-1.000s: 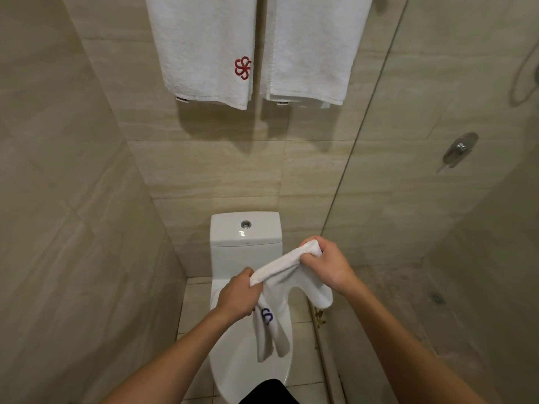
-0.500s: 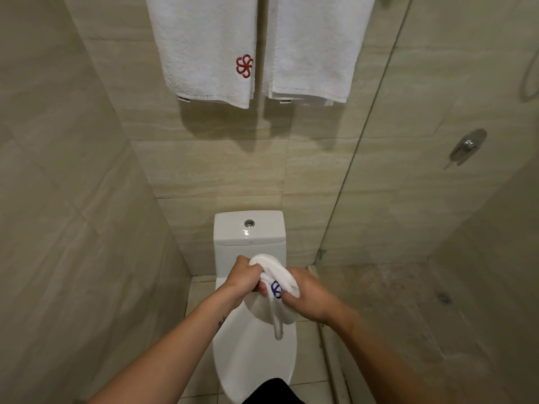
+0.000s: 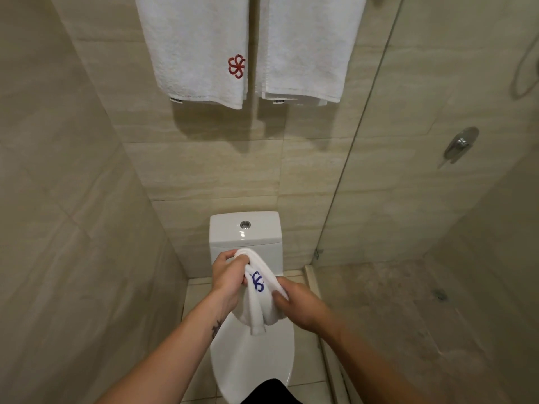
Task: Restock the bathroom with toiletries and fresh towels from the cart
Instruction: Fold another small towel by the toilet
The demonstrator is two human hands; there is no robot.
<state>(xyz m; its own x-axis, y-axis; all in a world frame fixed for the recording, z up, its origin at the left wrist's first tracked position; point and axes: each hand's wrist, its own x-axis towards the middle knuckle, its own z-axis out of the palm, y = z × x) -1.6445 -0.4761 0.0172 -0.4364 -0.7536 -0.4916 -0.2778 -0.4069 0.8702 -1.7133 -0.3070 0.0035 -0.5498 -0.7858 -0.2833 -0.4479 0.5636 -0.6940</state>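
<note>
both the left hand (image 3: 229, 278) and right hand (image 3: 297, 306) grip the small white towel (image 3: 259, 304) above the toilet lid (image 3: 250, 363); a loose grip could drop it.

We see a dim, warm light falling from above. The two hanging towels (image 3: 198, 48) throw soft shadows down the far wall (image 3: 204, 170) beneath them, and the shower handle (image 3: 461, 143) on the right casts one to its lower left. A small glare sits on the toilet tank lid (image 3: 227, 228). Tile lines bow toward the edges. Near us, the hand towel (image 3: 253, 310) looks slightly soft.
</note>
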